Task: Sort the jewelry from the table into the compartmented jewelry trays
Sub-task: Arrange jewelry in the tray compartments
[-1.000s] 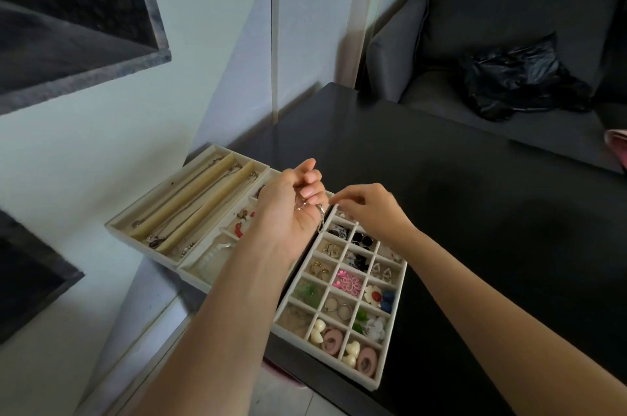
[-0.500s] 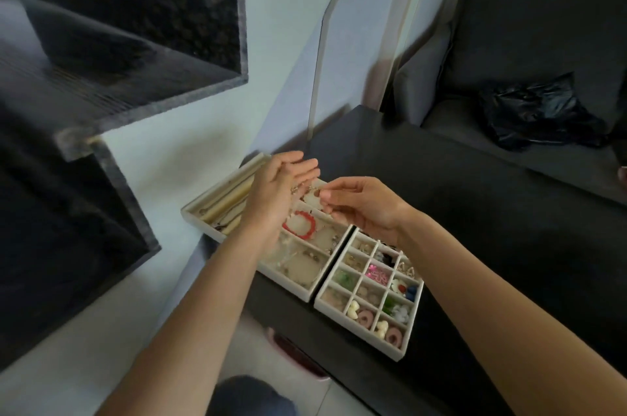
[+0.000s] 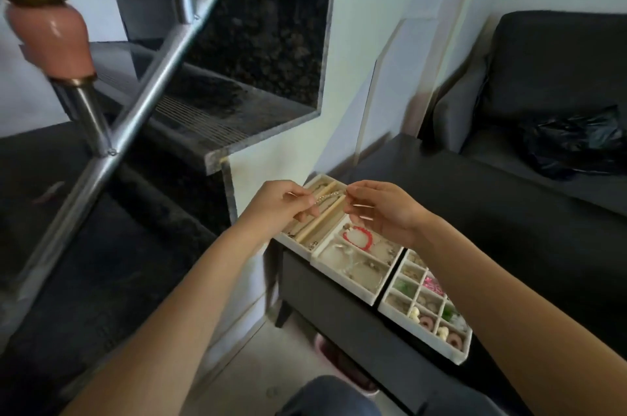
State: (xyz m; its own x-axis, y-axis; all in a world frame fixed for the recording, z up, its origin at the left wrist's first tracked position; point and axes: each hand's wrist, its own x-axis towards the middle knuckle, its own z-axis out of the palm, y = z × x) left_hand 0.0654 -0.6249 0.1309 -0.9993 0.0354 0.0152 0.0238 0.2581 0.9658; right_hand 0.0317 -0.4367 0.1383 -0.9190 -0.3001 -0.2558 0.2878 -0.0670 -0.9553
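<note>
- Above the far-left tray [image 3: 305,239], the one with long slots, a thin sparkly chain [image 3: 330,195] is stretched between both hands: the left hand [image 3: 283,203] pinches one end with curled fingers and the right hand [image 3: 380,210] pinches the other between thumb and fingertips.
- The chain is thin and probably slippery; if either pinch loosens, that end would likely swing down and the piece could drop outside the slot or tangle with what already lies there.
- The long-slot tray sits at the left edge of the dark counter [image 3: 509,212], with the floor below. A dropped chain could slide off that edge, so lowering it over the middle of the tray looks safer.
- Pulling the two ends too hard apart might strain the clasp or a link.
- Just to the right, the middle tray [image 3: 342,271] holds a red bracelet [image 3: 358,236], and the near-right grid tray [image 3: 424,324] holds small earrings and beads. A forearm coming down carelessly could nudge these trays or knock pieces into the wrong compartment.
- Which slot is free is hard to tell from here, as the hands hide part of it.
</note>
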